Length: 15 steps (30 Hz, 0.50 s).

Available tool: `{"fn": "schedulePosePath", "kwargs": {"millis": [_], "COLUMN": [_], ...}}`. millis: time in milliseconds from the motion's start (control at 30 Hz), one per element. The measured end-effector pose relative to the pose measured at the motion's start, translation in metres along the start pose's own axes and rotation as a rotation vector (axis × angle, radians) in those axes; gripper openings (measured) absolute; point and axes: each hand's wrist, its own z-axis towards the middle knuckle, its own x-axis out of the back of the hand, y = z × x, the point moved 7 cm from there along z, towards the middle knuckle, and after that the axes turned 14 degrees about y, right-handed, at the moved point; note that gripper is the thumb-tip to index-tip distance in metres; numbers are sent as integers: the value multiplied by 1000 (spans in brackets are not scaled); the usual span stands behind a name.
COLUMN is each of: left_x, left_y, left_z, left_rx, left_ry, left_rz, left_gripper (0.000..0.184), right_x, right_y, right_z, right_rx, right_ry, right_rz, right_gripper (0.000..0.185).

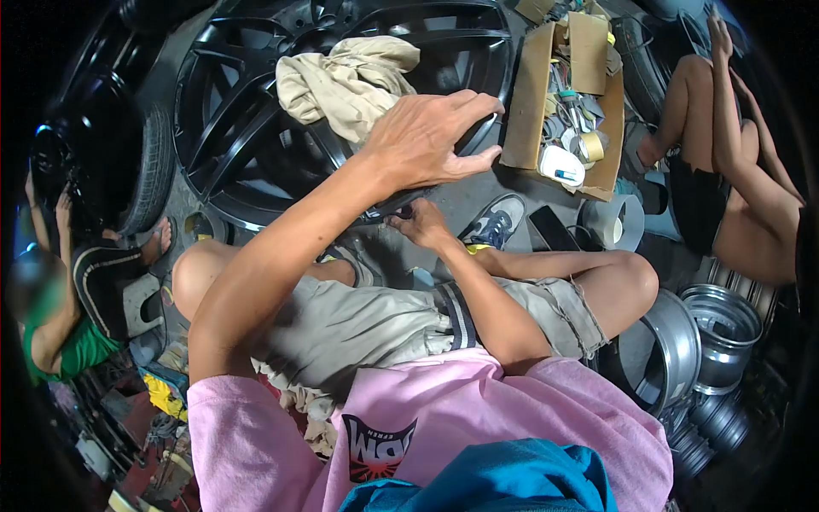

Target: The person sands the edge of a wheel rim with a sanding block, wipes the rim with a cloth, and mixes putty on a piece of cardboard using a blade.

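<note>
A large black spoked wheel rim (223, 175) lies in front of my crossed legs. My left hand (431, 136) reaches across to its near right edge, fingers bent over the dark rim and thumb apart on the outer side. Lower down, my right hand (420, 224) is at the near edge of the rim with its fingers curled together. Whatever sits between those fingertips is dark and too small to make out. A crumpled beige cloth (345, 81) rests on the spokes, just beyond my left hand.
A cardboard box (527, 102) of tapes and small tools stands right of the rim. A black phone-like slab (553, 229) lies by my shoe. Silver wheel rims (721, 316) stand at right. Another person (755, 162) sits at right; one in green (85, 354) sits left, beside a tyre (152, 171).
</note>
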Motion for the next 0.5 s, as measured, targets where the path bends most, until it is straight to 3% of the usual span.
{"fn": "schedulePosePath", "kwargs": {"millis": [167,500], "left_x": [-3,1], "left_y": [1,13], "left_z": [-1,-4], "left_rx": [-24,-140], "left_ry": [-51,-160], "left_rz": [71,111], "left_gripper": [50,34], "right_x": [6,15], "right_y": [-5,5], "right_z": [-3,-3], "right_rx": [-18,-51], "right_ry": [-25,-10], "right_rz": [-15,-21], "right_gripper": [36,30]}}
